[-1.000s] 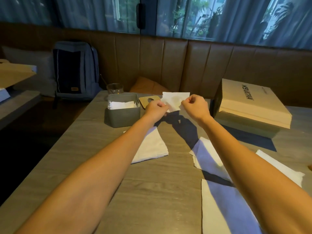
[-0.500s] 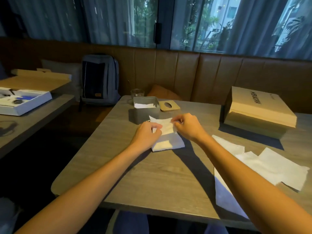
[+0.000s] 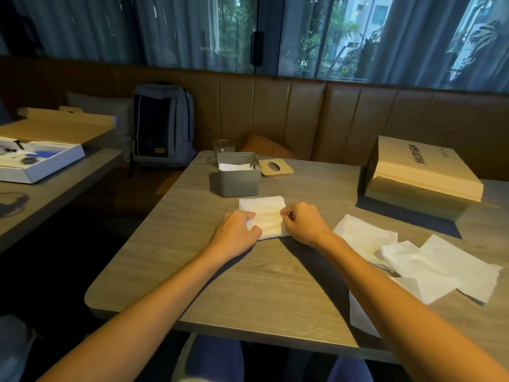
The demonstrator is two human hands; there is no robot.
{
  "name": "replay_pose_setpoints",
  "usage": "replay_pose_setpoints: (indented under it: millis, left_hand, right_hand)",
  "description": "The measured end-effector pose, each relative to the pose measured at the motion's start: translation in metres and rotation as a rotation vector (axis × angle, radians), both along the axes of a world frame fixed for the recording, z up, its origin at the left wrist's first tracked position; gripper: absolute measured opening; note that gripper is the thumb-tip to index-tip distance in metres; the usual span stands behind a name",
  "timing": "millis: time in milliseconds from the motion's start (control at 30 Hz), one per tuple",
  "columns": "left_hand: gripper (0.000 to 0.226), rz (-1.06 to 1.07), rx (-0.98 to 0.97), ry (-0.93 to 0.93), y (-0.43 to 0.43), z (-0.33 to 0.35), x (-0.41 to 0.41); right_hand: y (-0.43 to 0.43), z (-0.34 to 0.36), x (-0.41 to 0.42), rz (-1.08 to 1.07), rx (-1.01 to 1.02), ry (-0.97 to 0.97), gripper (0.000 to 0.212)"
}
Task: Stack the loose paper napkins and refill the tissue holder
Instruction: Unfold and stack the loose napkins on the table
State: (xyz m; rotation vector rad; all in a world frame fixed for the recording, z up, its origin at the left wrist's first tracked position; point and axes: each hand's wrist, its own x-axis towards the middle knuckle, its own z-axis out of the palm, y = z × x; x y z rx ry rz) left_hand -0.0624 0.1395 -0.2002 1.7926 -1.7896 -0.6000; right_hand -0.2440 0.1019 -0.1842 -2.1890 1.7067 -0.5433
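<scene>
**Napkin laid down on the stack**

Grey wood-grain table [image 3: 248, 285] fills the foreground, with a brown padded bench and curtained windows behind it. Half a second ago both hands held a single white napkin just above the stack; now it lies flat on the folded stack of white paper napkins [image 3: 263, 215] near the middle of the table, and the hands have sunk onto it. The left hand [image 3: 235, 232] has its fingers curled round the stack's near-left corner, thumb on top. The right hand [image 3: 303, 223] is curled too, its fingertips pinching the stack's right edge. Both forearms reach straight out from the table's near edge.

Just beyond the stack stands the square grey tissue holder [image 3: 238, 180], open and with white paper inside; its tan wooden lid with an oval slot [image 3: 275, 167] lies flat beside it. Loose white napkins [image 3: 429, 263] overlap near the table's right edge.
</scene>
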Motion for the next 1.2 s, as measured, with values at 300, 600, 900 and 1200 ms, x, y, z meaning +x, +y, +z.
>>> replay_pose_setpoints:
  millis: [300,600,900,1200]
  left_hand:
    - [0.054,-0.073,0.028,-0.361,0.006,0.006,-0.002]
    - [0.066,-0.028,0.014,-0.525,0.005,0.001,-0.003]
    - [0.052,-0.134,-0.107,-0.247,-0.002,0.032,-0.029]
    - [0.031,-0.354,-0.047,-0.142,-0.015,0.024,-0.138]
  right_hand:
    - [0.002,-0.009,0.0,-0.005,-0.052,0.423,0.031]
    - [0.005,-0.005,0.002,0.032,-0.094,0.554,0.036]
    - [0.0,0.025,-0.063,-0.167,-0.088,0.232,0.034]
    - [0.024,0.015,-0.167,-0.41,0.002,0.391,0.026]
